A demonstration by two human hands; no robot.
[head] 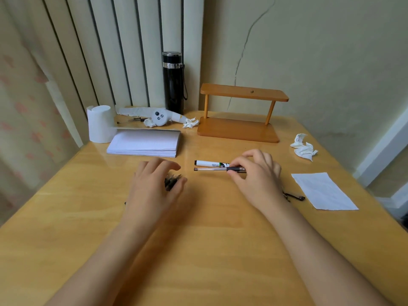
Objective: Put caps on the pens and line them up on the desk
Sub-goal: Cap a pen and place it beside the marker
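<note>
A white marker [208,163] with a black cap lies crosswise in the middle of the wooden desk [66,217]. Just in front of it lies a thin clear pen [212,169] with a black grip. My right hand [256,173] pinches that pen at its right end, thumb and forefinger on the grip. My left hand [154,184] hovers palm down over a dark bunch of pens or caps [171,181], mostly hidden under the fingers; whether it grips them is unclear. A small black clip-like piece [294,197] lies right of my right wrist.
A stack of white paper [144,143], a paper roll [99,123], a white controller [160,117] and a black flask [173,82] stand at the back left. A wooden two-tier shelf [240,113] is behind the pens. Crumpled tissue [303,147] and a flat white sheet [323,191] lie right.
</note>
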